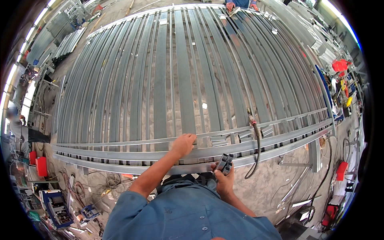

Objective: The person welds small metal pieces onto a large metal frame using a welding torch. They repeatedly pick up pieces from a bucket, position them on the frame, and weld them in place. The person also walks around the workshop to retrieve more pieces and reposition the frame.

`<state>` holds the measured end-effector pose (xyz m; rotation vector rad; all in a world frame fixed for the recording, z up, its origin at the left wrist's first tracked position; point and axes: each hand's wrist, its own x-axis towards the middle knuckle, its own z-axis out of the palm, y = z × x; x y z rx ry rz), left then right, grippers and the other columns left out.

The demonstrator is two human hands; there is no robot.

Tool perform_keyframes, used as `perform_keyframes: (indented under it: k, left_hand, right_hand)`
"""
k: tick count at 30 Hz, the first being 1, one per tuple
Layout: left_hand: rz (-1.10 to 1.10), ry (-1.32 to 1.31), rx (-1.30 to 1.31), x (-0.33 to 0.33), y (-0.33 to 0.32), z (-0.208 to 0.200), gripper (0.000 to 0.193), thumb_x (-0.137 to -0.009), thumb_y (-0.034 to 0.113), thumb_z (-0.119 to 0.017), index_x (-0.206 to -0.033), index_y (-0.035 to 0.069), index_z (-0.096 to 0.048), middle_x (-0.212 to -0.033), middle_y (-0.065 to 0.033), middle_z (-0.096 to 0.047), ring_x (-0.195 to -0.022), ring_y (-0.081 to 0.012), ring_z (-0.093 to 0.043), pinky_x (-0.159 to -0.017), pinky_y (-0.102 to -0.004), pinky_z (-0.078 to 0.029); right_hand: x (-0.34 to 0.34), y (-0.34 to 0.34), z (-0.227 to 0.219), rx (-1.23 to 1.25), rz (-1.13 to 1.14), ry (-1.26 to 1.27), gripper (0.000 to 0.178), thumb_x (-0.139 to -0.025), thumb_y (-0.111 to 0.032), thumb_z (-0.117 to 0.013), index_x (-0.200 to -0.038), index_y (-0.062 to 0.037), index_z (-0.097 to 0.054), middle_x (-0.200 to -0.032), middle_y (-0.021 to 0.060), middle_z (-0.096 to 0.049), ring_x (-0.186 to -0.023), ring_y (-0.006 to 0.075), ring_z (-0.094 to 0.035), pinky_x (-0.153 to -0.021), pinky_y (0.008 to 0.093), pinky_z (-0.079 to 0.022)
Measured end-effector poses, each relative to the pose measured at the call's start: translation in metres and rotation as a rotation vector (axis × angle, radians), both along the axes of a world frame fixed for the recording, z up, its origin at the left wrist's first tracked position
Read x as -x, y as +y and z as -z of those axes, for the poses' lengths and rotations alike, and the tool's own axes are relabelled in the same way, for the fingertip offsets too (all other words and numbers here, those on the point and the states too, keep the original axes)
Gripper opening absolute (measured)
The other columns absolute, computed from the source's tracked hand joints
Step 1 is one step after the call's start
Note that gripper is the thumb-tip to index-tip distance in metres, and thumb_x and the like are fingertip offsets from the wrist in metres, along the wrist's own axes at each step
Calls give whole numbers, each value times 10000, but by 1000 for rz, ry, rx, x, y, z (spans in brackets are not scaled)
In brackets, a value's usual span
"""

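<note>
My left hand [185, 145] reaches over the near edge of a large metal frame [120, 154]. Its fingers are curled down at a thin crossbar [152, 141], beside a wide flat bar [185, 92]. Whatever they pinch is hidden. Close to my body, my right hand [225, 182] grips a small bundle of short square metal tube pieces [225, 163], their hollow ends facing up. More short metal pieces [218, 141] lie between the near rails, right of my left hand.
A welding torch [252, 119] rests on the frame, its cable [258, 148] hanging over the near edge. Across the frame, another person's hands [231, 6] work at the far edge. A blue-framed machine [57, 208] and cables stand at lower left; red boxes [341, 171] at right.
</note>
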<state>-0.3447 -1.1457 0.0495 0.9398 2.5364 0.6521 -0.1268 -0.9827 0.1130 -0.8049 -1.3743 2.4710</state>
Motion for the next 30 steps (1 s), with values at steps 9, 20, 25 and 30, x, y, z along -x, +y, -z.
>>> perform_keyframes:
  k: [9,20,25,30]
  left_hand:
    - [-161,-76,-319,-31,-19,-12,447,-892,97,-701,-1328,66,-606,-1271,-143,-682,-1169,-348,-635,-988,-440,-520]
    - [-529,-929,-745,-122,-91,-74,446,-967,102,-727,-1382,1,-596,-1201,-72,-699,-1067,-137,-652,-929,-280,-542]
    - [-707,-627,-812,-89,-142,-67,402,-916,96,-739,-1300,26,-643,-1213,-107,-701,-1107,-247,-676,-925,-351,-562]
    - [-294,133,-214,-15,-182,-30,539,-827,169,-779,-1335,98,-613,-1189,-124,-665,-1157,-369,-613,-932,-433,-571]
  right_hand:
    - [3,1,-10,68,-160,-99,585,-854,4,-626,-1402,-17,-422,-1238,142,-629,-1138,282,-674,-934,400,-571]
    - [37,-66,4,-290,-767,-433,627,-889,-70,-685,-1456,-49,-417,-1308,142,-643,-1113,223,-670,-849,365,-581]
    - [41,-114,5,291,-425,-241,544,-941,9,-606,-1440,-51,-399,-1435,146,-523,-1267,321,-607,-898,440,-618]
    - [32,-142,11,241,-409,-271,516,-927,26,-604,-1408,-9,-419,-1380,152,-537,-1223,329,-642,-908,424,-614]
